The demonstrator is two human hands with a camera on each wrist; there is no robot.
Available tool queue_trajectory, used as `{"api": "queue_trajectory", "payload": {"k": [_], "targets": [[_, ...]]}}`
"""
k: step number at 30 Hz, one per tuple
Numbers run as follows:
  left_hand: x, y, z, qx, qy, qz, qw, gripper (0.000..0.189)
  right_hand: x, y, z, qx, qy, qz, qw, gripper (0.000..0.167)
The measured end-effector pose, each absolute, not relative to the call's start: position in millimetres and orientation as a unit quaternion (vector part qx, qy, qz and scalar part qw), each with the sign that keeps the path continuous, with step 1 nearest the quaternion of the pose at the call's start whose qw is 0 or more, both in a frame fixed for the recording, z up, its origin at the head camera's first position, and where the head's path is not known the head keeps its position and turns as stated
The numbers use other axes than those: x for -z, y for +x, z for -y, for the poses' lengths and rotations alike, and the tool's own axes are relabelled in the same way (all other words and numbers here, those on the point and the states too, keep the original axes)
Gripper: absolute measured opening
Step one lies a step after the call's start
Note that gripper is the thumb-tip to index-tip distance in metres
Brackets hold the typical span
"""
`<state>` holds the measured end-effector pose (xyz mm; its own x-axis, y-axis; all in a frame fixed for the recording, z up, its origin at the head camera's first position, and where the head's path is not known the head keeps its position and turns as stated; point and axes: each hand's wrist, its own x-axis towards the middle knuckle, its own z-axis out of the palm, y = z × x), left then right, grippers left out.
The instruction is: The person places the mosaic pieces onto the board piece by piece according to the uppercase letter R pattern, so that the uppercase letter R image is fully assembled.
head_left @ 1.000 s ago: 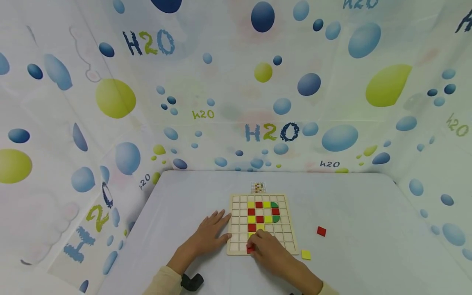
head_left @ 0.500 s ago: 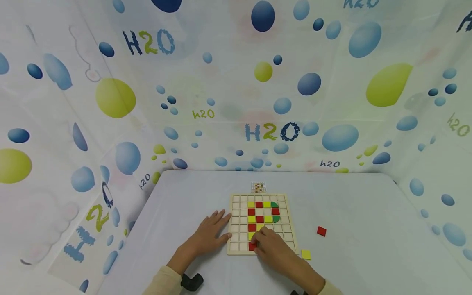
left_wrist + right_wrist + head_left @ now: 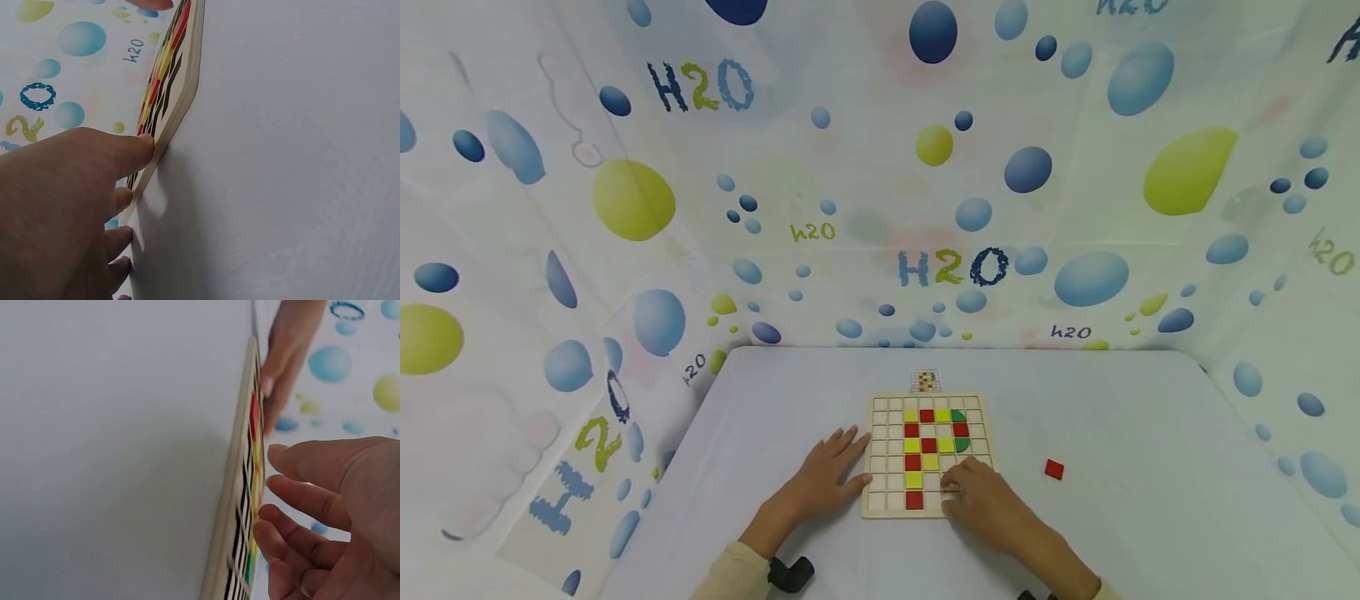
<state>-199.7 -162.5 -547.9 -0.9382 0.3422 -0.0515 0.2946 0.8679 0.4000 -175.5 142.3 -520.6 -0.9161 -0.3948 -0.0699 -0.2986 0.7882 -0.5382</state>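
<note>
A square wooden grid board (image 3: 877,502) lies on the white table, bearing red, yellow and green tiles. At the bottom of its left column of tiles sits a red square tile (image 3: 914,500), flat in its cell, with a yellow tile (image 3: 913,480) just above. My left hand (image 3: 826,477) lies with fingers spread, thumb and fingertips at the board's left edge. Over the lower right part of the board is my right hand (image 3: 987,504), its thumb and index finger apart with nothing between them, as the right wrist view shows.
Right of the board lies a loose red square tile (image 3: 1054,469). A small pattern card (image 3: 926,381) is at the board's far edge. Black gear (image 3: 792,575) sits by the left wrist. A cloth wall (image 3: 880,183) printed with coloured drops stands behind the table.
My right hand has let go of the red tile and moved right, away from it. The tile now lies squarely in its cell. The right arm now covers the loose yellow tile. The left hand stays put.
</note>
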Motion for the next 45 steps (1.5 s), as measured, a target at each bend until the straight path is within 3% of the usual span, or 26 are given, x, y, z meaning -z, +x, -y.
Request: {"api": "queue_trajectory", "payload": {"k": [5,8,17,26,39,45], "targets": [[543,-198,162,-0.203,0.164,-0.964,0.062,0.07,519,-188,-194,0.265,-0.097,-0.958,0.047,0.056],[540,-197,161,-0.208,0.166,-0.962,0.061,0.07,521,-195,-229,0.237,-0.063,-0.969,0.013,0.065],[541,-197,160,-0.207,0.168,-0.962,0.062,0.069,537,-206,-286,0.265,-0.046,-0.962,0.038,0.032],[546,-200,161,-0.205,0.167,-0.963,0.059,0.069,549,-217,-276,0.296,-0.074,-0.952,0.029,0.029],[544,-198,161,-0.206,0.168,-0.962,0.06,0.069,544,-210,-245,0.307,-0.086,-0.944,0.088,0.021],[545,-198,162,-0.204,0.174,-0.962,0.056,0.069,542,-208,-233,0.306,-0.084,-0.945,0.082,0.022]]}}
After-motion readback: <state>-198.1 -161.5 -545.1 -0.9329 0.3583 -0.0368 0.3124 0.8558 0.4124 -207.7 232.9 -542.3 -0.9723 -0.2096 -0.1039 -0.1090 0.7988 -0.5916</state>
